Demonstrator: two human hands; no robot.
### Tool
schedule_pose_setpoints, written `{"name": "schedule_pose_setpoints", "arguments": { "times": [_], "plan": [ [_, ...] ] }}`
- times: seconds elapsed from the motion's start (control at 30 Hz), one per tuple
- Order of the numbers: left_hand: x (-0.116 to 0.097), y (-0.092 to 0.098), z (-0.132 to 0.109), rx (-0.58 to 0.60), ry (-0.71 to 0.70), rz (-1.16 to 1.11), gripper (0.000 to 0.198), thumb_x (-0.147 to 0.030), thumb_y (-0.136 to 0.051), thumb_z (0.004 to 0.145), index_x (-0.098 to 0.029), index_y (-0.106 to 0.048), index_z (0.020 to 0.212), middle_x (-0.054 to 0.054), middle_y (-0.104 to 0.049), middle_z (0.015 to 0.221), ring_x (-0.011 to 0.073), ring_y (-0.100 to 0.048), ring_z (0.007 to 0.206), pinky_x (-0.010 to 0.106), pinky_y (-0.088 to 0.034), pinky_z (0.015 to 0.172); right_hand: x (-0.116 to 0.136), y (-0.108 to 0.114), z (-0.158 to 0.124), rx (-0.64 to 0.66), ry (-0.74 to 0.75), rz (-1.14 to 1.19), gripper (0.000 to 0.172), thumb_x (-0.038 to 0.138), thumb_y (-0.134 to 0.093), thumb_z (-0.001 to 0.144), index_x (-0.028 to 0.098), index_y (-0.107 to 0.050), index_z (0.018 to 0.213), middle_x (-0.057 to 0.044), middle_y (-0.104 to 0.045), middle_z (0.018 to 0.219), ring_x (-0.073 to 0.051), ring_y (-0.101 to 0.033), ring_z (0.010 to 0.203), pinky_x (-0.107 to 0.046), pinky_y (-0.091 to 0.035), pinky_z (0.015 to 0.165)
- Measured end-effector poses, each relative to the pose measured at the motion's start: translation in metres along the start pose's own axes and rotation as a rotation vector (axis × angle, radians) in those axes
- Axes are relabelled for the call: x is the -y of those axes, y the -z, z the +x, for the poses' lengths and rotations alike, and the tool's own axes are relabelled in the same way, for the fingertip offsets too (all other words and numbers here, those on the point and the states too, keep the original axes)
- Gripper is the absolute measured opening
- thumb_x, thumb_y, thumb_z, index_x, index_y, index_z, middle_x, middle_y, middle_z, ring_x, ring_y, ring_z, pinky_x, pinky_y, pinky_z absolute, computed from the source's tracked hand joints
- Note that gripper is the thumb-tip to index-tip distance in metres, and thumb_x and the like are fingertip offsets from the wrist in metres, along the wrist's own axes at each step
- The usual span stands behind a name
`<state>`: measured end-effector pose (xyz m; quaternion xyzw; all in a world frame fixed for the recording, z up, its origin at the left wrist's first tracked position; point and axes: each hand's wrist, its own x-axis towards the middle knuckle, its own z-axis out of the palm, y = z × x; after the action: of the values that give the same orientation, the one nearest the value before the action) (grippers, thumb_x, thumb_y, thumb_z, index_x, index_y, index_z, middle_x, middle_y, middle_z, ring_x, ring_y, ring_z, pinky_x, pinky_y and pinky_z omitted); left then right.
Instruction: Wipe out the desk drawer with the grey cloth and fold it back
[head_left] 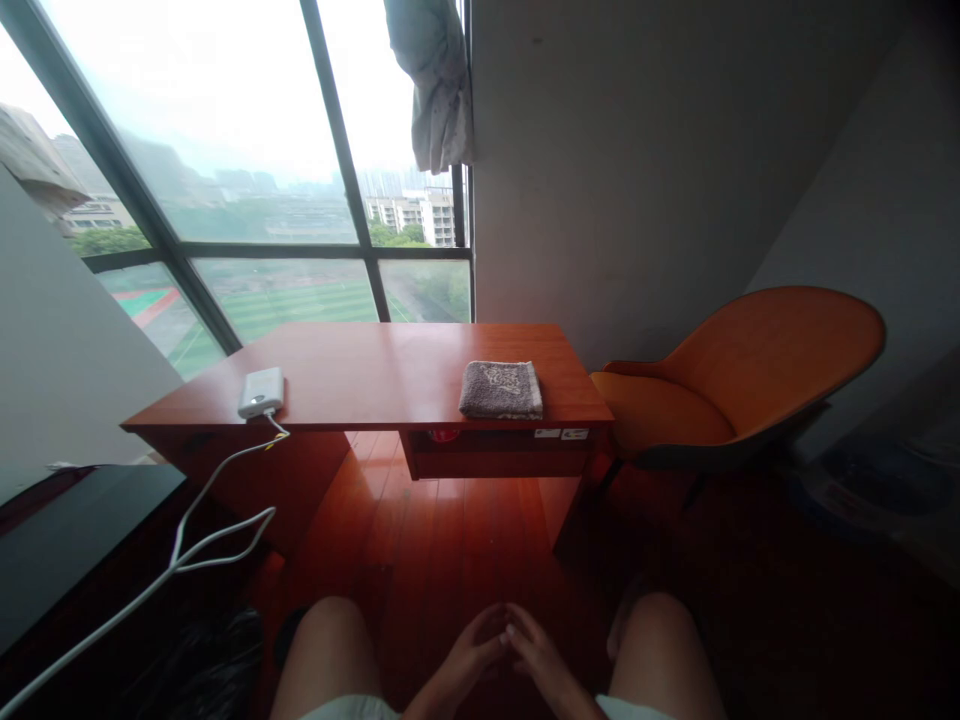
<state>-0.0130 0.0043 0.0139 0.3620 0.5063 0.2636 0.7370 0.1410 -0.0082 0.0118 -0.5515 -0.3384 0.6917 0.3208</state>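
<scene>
My left hand (480, 645) and my right hand (534, 650) meet at the fingertips low in the view, between my knees. Their fingers are stretched out, and no object shows in either. Beyond them, on the reddish-brown wooden desk (367, 385), lies a folded grey towel (500, 390) with a pale pattern, near the front edge. A small white box-shaped device (262, 392), perhaps a power bank, sits at the desk's left front. Its white cable (214, 478) hangs off the edge and runs to the lower left. Both things are well apart from my hands.
An orange chair (780, 370) stands right of the desk. Under the desktop is an open shelf (495, 462) with a red item and white labels. A dark flat surface (82, 540) is at left, with a black plastic bag (217, 660) below. Windows (277, 200) rise behind.
</scene>
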Motion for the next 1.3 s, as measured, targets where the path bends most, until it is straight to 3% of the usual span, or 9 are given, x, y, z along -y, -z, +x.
{"name": "schedule_pose_setpoints", "arguments": {
  "times": [0.67, 0.77, 1.03, 1.3],
  "plan": [
    [0.002, 0.001, 0.005, 0.018, 0.002, -0.001, 0.078, -0.06, -0.075, 0.051, -0.028, -0.056, 0.12, 0.008, -0.055, 0.133, 0.0326, -0.051, 0.119, 0.042, -0.046, 0.09, -0.004, 0.005, 0.001, 0.01, 0.013, -0.003, 0.09, 0.077, -0.056, 0.053, 0.025, -0.048, 0.127, -0.012, -0.044, 0.141, -0.029, -0.043, 0.127, -0.038, -0.045, 0.088],
    [0.002, 0.0, 0.006, 0.04, 0.018, 0.013, 0.081, -0.061, -0.076, 0.048, -0.029, -0.057, 0.12, 0.008, -0.056, 0.131, 0.0343, -0.05, 0.119, 0.044, -0.045, 0.091, -0.008, 0.007, 0.003, -0.006, 0.003, -0.005, 0.092, 0.078, -0.057, 0.051, 0.025, -0.048, 0.127, -0.013, -0.045, 0.141, -0.029, -0.044, 0.126, -0.038, -0.045, 0.086],
    [0.0, -0.003, -0.001, 0.125, 0.0, 0.051, 0.071, -0.057, -0.075, 0.054, -0.028, -0.059, 0.117, 0.008, -0.06, 0.127, 0.0327, -0.052, 0.117, 0.045, -0.043, 0.092, -0.023, 0.02, -0.003, 0.008, -0.015, -0.022, 0.093, 0.075, -0.06, 0.051, 0.023, -0.047, 0.128, -0.014, -0.044, 0.141, -0.029, -0.047, 0.123, -0.037, -0.046, 0.084],
    [0.007, -0.002, -0.001, 0.179, -0.072, 0.028, 0.073, -0.057, -0.077, 0.053, -0.023, -0.061, 0.115, 0.011, -0.062, 0.123, 0.0324, -0.053, 0.115, 0.043, -0.042, 0.093, -0.016, 0.023, -0.016, 0.02, -0.004, -0.059, 0.09, 0.076, -0.058, 0.052, 0.026, -0.049, 0.126, -0.013, -0.046, 0.14, -0.029, -0.049, 0.12, -0.039, -0.045, 0.086]
  ]
}}
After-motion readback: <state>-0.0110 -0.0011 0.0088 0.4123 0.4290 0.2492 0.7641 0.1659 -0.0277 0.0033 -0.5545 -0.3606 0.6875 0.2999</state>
